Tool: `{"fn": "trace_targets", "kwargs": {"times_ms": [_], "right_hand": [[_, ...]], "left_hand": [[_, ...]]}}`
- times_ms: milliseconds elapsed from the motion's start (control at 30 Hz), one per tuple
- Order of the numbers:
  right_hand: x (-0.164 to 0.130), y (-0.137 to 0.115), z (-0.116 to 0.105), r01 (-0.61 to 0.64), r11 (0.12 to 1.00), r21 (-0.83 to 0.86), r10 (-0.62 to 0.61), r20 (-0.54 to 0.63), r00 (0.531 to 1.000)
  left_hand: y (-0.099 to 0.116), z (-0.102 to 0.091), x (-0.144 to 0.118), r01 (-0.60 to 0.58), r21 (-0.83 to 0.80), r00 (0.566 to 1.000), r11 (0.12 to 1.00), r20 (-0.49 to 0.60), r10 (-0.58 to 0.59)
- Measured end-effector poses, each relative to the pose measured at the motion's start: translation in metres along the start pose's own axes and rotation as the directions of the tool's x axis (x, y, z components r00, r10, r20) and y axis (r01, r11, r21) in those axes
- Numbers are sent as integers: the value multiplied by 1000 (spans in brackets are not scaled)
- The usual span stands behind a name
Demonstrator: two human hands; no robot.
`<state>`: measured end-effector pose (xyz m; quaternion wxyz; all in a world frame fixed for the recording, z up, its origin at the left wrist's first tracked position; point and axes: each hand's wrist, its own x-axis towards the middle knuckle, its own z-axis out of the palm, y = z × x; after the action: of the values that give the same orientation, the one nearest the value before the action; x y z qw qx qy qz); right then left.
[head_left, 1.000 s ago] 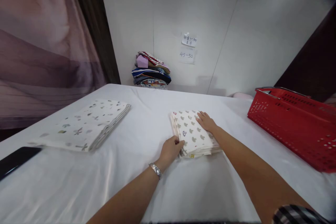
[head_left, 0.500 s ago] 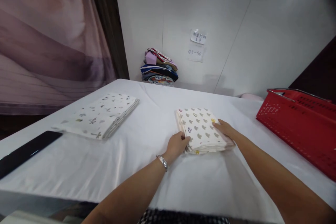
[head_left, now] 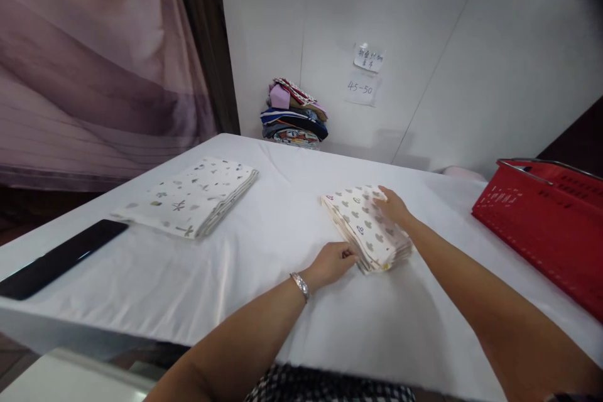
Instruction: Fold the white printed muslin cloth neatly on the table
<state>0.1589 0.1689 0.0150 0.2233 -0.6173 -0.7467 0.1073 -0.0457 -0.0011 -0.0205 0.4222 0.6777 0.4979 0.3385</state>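
A folded white cloth (head_left: 370, 226) with grey mushroom-like prints stands partly tilted on the white-covered table, its layered edges showing at the left and near sides. My right hand (head_left: 393, 206) grips its far right edge, thumb on the printed face and the other fingers hidden behind. At the near left corner, my left hand (head_left: 333, 262) has its fingers curled in a pinch against the layered edge. A silver bracelet (head_left: 300, 287) circles the left wrist. Farther left lies a second folded white cloth (head_left: 188, 198) with grey leaf-like prints, touched by neither hand.
A black flat panel (head_left: 63, 257) lies by the table's left front edge. At the right stands a red plastic basket (head_left: 541, 226) with metal handles. A pile of folded fabrics (head_left: 294, 116) rises beyond the back edge, against the wall with paper signs (head_left: 362, 88).
The mushroom-print cloth has turned and tilted up, its right side lifted. My right hand has moved to its far edge; my left hand has shifted slightly to the right along the near corner.
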Motion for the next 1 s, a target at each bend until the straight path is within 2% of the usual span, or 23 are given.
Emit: {"fn": "trace_targets", "kwargs": {"times_ms": [67,100,133,200,267,300,400,500,600,733,900,1000], "right_hand": [[-18,-22,11,56,998,35,-57,48,997],[-29,-30,17,127,990,56,-131,87,987],[-40,-38,21,209,977,48,-214,135,968],[-59,-48,27,342,940,2,-328,293,898],[-70,-53,27,377,926,-18,-340,398,852],[-72,-55,25,364,931,-12,-325,423,846],[-79,-58,16,286,958,24,-274,376,885],[-101,-55,7,295,955,30,-292,258,921],[-136,-42,6,417,909,4,-405,240,882],[-164,-24,12,507,850,-140,-481,181,858],[-164,-20,22,558,805,-204,-549,104,830],[-161,-12,17,581,789,-200,-569,119,814]], "left_hand": [[-2,-1,1,-7,-35,1000,999,-8,7],[-2,-1,1,-15,-44,1000,999,-11,14],[-2,0,2,-20,-47,1000,999,-16,19],[-3,0,2,-20,-32,1000,999,-22,19],[-3,-2,4,-11,-3,999,1000,-34,11],[-5,-5,5,-10,7,999,1000,-48,11],[-11,-18,11,-5,42,989,999,-151,11],[-21,-39,20,78,124,938,989,-346,-30],[-30,-62,36,193,232,866,953,-498,-54],[-36,-79,70,178,383,887,906,-462,21],[-33,-80,108,153,424,945,893,-328,-6],[-27,-83,111,159,423,951,892,-308,-24]]}}
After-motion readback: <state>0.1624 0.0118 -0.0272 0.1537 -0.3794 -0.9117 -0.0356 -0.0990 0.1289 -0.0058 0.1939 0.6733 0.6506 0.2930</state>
